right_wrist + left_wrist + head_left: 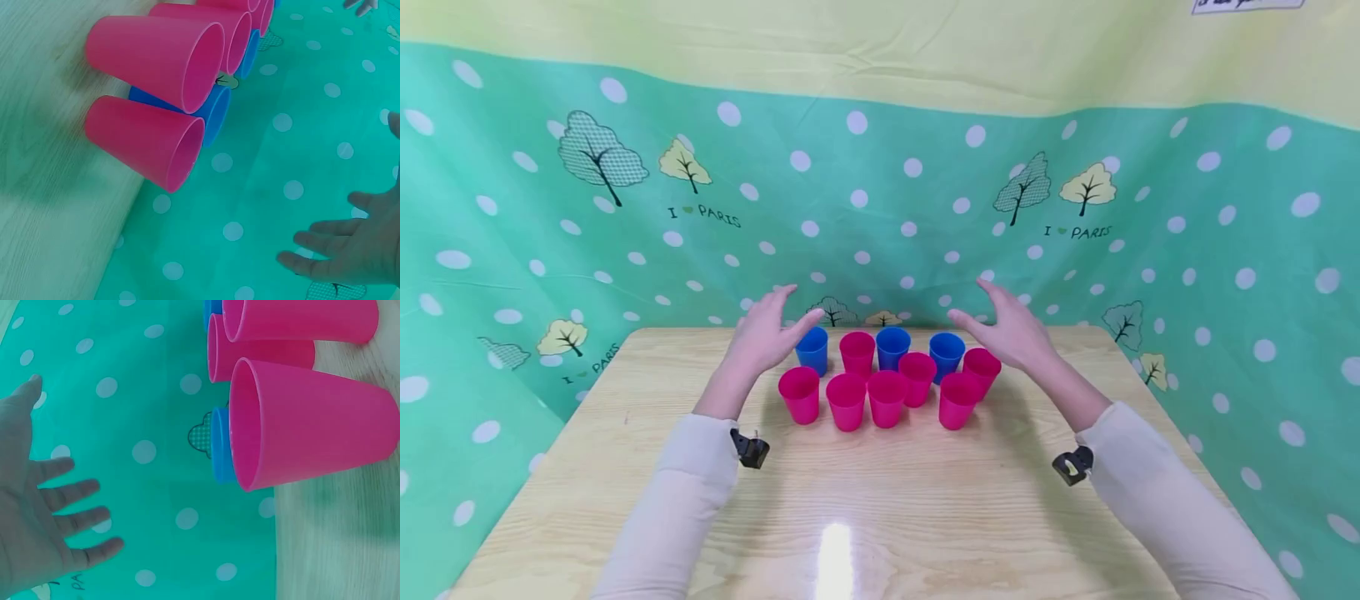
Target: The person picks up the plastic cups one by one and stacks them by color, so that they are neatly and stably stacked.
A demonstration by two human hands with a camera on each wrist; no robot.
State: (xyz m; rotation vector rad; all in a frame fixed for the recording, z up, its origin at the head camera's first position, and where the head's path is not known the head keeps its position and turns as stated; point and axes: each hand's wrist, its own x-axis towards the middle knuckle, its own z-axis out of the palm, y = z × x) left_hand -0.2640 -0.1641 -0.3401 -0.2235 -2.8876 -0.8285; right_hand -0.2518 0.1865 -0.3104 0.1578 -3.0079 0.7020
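Several pink cups and three blue cups stand upright, mouths up, grouped on the wooden table. My left hand (765,332) is held in the air at the group's left, fingers spread, nearest a blue cup (812,352) and a front pink cup (800,395). On the other side my right hand (1013,330) hovers with its fingers extended, close to the rightmost pink cup (981,372). Neither hand touches a cup. In the left wrist view the left palm (31,506) faces the cups. The right wrist view has the right hand (356,240) apart from the pink cups (147,140).
A green dotted cloth (865,217) with printed trees hangs behind the table and along both sides. The pale wooden table (880,508) extends in front of the cups. Each sleeve carries a black wrist camera, one on the left (751,450) and one on the right (1072,465).
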